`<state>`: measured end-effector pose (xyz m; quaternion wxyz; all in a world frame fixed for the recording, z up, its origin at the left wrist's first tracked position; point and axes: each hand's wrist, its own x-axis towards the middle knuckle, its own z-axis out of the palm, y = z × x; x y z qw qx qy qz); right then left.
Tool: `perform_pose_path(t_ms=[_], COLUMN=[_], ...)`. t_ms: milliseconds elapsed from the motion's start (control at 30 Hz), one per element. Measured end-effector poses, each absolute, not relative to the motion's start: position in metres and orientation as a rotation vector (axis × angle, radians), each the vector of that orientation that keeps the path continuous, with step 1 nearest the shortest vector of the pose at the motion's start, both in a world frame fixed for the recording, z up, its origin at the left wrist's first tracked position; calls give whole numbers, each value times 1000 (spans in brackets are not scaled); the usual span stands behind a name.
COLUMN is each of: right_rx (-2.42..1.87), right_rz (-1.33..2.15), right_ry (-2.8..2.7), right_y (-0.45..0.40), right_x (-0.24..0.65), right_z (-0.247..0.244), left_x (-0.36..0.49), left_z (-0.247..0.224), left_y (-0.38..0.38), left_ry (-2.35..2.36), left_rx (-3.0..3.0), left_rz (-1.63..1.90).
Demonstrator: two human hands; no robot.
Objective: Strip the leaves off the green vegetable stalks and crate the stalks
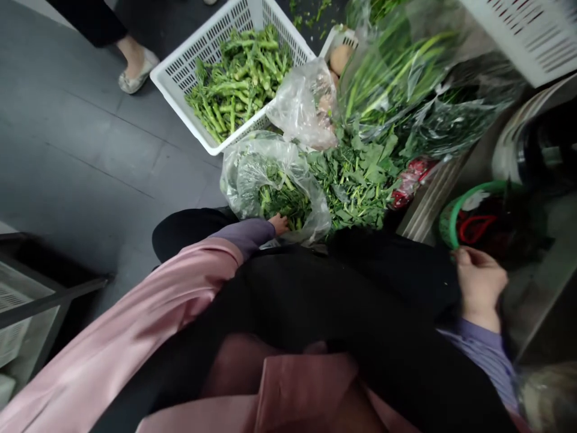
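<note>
My left hand (280, 224) reaches into an opened clear plastic bag (243, 174). Its fingers are stretched out over the leafy green stalks (288, 201) inside, and the fingertips are partly lost among the leaves. Off to the right, my right hand (481, 279) is closed beside my knee, thumb and forefinger pinched together near the rim of a green bucket (446, 222). Whatever the pinch may hold is too small to make out. A heap of loose cut leaves (360, 186) lies against the right side of the bag.
A white slotted basket (180, 99) of peeled green stalks (243, 78) stands ahead on the grey tiles. Bagged long greens (392, 72), a cloudy plastic bag (300, 99) and a red package (410, 183) crowd the right. Another person's foot (137, 71) is at upper left, a metal rack (54, 300) at lower left.
</note>
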<state>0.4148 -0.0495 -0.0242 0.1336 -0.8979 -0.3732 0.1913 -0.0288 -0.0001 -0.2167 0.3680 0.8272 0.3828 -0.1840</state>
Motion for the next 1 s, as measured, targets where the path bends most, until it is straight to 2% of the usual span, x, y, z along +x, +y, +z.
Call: perform_pose_path(t_ms=[133, 233, 333, 433, 567, 633, 700, 767, 867, 1000], right_rx=[-2320, -2008, -1843, -1705, -1504, -1294, -1099, -997, -997, -1105], right_rz=[432, 518, 943, 1564, 2262, 2408, 2290, 1997, 1580, 1276], right_ry=[-1054, -1138, -1261, -1277, -901, -630, -414, -324, -361, -587], right_y=[-13, 7, 19, 21, 14, 16, 25, 39, 59, 71], right_x=[370, 319, 266, 222, 178, 162, 153, 151, 157, 163], right_z=[9, 28, 27, 8, -12, -12, -7, 2, 17, 33], left_x=[-20, -29, -51, -78, -88, -78, -62, -47, -29, -7], left_z=[-206, -171, -116, -49, 29, 52, 60, 54, 32, 8], left_y=[30, 69, 100, 110, 87, 60, 30, 8, -2, 15], left_ry=[1022, 1069, 1258, 1507, 1482, 1448, 1379, 1272, 1182, 1254], left_rx=[2140, 2166, 2043, 1744, 1522, 1513, 1532, 1542, 1489, 1527], left_rz=[-471, -383, -45, 326, 745, 971, 1117, 1150, 992, 739])
